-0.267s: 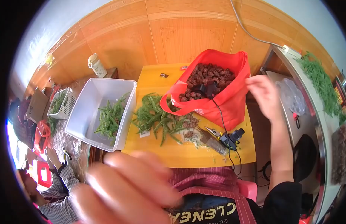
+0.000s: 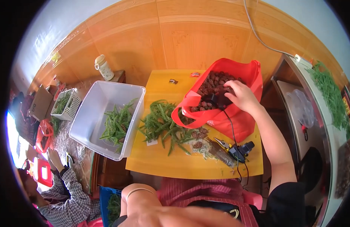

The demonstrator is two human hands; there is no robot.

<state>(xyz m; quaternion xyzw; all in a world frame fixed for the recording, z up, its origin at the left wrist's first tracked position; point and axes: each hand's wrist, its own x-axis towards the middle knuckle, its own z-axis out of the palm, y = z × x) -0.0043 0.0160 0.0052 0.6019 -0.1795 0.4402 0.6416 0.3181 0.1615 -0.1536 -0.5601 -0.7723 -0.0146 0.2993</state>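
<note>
A red fabric bag (image 2: 241, 126) full of brown pine cones (image 2: 214, 82) stands on the yellow table (image 2: 159, 160). My right hand (image 2: 241, 96) reaches into its opening, fingers curved and apart over the cones. They are beside a black device (image 2: 220, 99) whose cable hangs down the bag's front; I see nothing clearly gripped. My left hand (image 2: 163, 216), a band on its wrist, is smeared by motion at the lower edge, so its fingers cannot be read. Green artificial sprigs (image 2: 159, 121) lie left of the bag. Loose cones (image 2: 200, 132) sit in front of it.
Yellow-handled pliers (image 2: 222, 143) and a black clamp-like device (image 2: 241, 151) lie near the table's front. A clear plastic bin (image 2: 84, 130) with sprigs stands left. Beyond it, another person's hands (image 2: 54, 159) are at a side table. A metal rack (image 2: 315, 102) stands right.
My right hand has moved left from beside the bag into its opening. My left hand has dropped toward the lower edge. The view has shifted slightly.
</note>
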